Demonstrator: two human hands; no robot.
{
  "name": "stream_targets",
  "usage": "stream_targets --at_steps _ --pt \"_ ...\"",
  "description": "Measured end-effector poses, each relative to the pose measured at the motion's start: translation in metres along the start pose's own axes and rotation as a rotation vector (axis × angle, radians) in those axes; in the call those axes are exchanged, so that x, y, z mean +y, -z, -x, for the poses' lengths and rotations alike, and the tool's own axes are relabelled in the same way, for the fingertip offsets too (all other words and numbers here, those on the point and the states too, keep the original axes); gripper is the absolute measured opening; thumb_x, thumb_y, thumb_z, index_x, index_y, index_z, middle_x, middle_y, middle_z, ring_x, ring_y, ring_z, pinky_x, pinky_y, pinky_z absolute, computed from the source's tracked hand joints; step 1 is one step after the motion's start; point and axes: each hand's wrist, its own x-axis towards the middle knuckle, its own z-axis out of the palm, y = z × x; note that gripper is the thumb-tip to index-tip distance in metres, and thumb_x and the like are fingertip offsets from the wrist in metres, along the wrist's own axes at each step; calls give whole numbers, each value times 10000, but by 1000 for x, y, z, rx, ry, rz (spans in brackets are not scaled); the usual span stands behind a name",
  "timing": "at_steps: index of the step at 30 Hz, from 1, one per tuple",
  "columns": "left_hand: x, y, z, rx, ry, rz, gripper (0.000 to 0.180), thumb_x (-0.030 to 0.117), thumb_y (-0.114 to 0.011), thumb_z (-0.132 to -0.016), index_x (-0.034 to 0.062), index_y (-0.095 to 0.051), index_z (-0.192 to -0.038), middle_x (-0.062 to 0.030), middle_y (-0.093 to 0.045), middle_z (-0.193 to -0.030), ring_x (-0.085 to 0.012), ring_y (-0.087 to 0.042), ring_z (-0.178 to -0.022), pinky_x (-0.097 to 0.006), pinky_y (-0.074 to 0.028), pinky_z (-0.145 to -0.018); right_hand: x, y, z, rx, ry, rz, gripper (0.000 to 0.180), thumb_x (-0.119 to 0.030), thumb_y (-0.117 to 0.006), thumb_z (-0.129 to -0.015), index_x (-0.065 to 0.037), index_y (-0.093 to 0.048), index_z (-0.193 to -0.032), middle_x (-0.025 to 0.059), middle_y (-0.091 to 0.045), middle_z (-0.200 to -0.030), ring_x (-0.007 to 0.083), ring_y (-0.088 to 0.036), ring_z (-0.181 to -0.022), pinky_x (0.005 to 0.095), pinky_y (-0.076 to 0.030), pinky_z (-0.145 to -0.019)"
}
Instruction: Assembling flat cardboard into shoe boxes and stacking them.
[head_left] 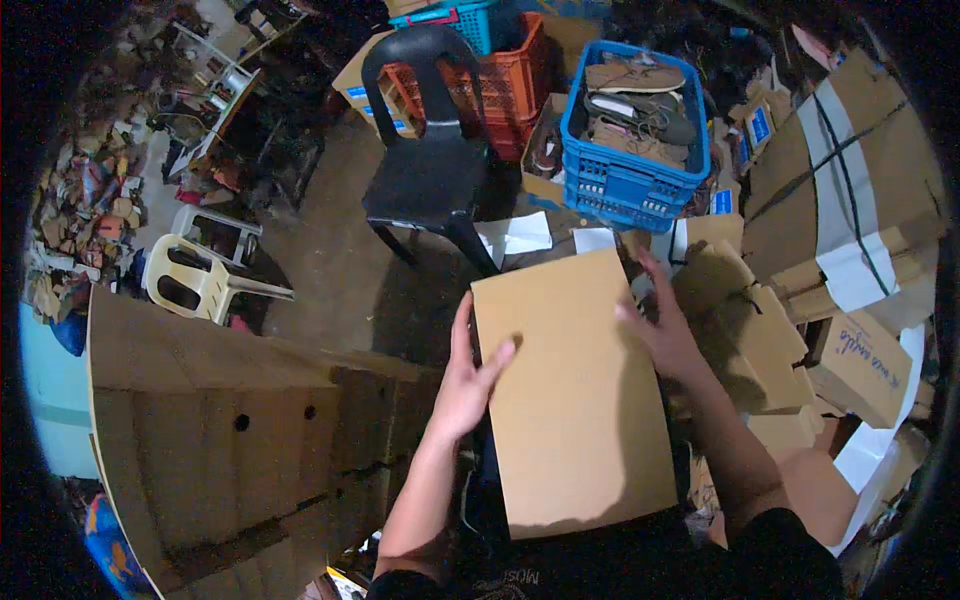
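Note:
A closed, plain brown cardboard box [570, 390] lies lengthwise before me, over my lap, its near end by my dark shirt. My left hand [470, 375] grips its left edge, thumb on the top face and fingers along the side. At the far right corner is my right hand [665, 325], its fingers stretched and apart. The right thumb tip overlaps the box's edge; whether it presses on the box I cannot tell. A shadow falls across the right part of the lid. The box's underside is hidden.
A black plastic chair [425, 170] stands ahead, near a blue crate [635, 185] full of shoes. Upright brown cardboard boxes [240, 430] line the left. Flattened, strapped cardboard [780, 190] and a small brown box [860, 365] are at right. A cream chair [195, 275] is far left.

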Motion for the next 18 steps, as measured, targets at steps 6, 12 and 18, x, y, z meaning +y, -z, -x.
stream_targets --at_steps 6,12,18 --pt "37 -17 112 -225 -82 -406 956 271 -665 -986 -7 -12 -1626 -282 35 -1690 -442 -25 -1569 -517 -105 -1262 -92 20 106 -364 164 655 897 -419 -761 -859 -76 -352 -1580 233 -137 -1688 472 -52 -1562 579 -171 -1231" --pt "1 -38 106 -69 -227 -576 855 199 -684 -968 -4 -168 -1619 -288 -34 -1687 -443 -84 -1563 -518 -142 -1250 -77 11 110 -463 122 597 915 -415 -771 -838 -63 -360 -1576 242 -162 -1677 498 -103 -1542 576 -169 -1232" --pt "-33 -42 71 84 -23 390 866 197 -621 -1000 41 -65 -1646 -170 -141 -1701 -267 -166 -1559 -399 -160 -1253 -39 -2 108 -123 61 -83 979 -227 -710 -854 -135 -155 -1656 152 -205 -1679 277 -290 -1503 437 -327 -1193"
